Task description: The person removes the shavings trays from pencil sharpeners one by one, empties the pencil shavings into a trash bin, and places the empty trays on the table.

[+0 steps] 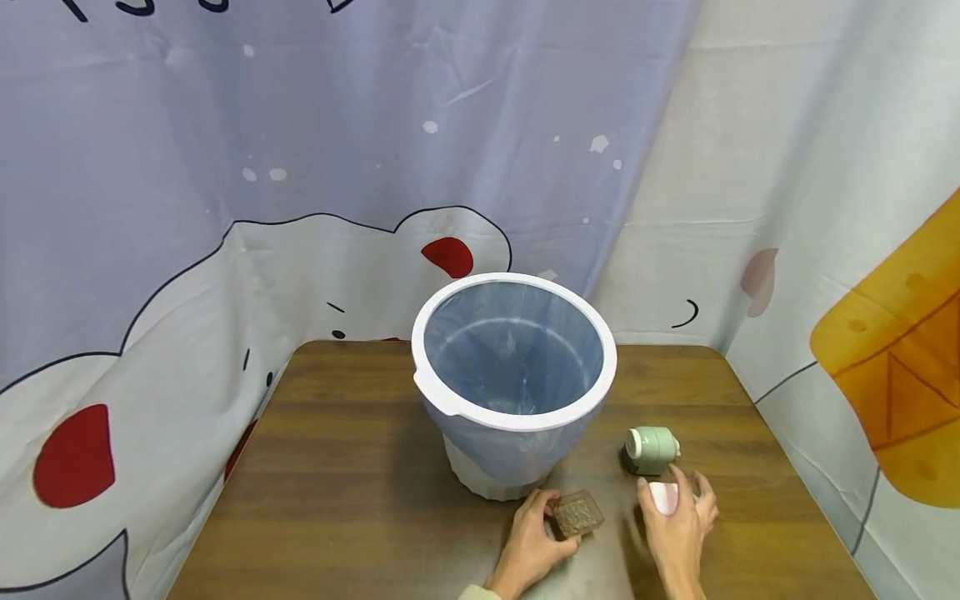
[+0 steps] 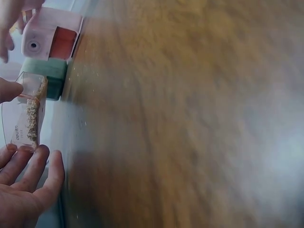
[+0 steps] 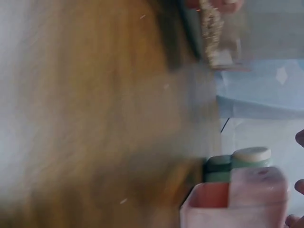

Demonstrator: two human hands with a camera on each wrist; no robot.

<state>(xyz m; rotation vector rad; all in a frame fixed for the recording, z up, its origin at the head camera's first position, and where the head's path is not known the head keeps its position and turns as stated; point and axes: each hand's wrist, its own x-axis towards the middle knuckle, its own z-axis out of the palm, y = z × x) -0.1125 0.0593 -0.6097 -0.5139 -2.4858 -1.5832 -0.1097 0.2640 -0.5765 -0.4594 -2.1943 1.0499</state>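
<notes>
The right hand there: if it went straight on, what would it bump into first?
Most likely the pink block, right by the fingertips of the right hand; the green object lies just beyond. Exact depth is hard to judge.

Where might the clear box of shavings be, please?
In the head view, right of centre, the left hand holds the clear box near the bin.
</notes>
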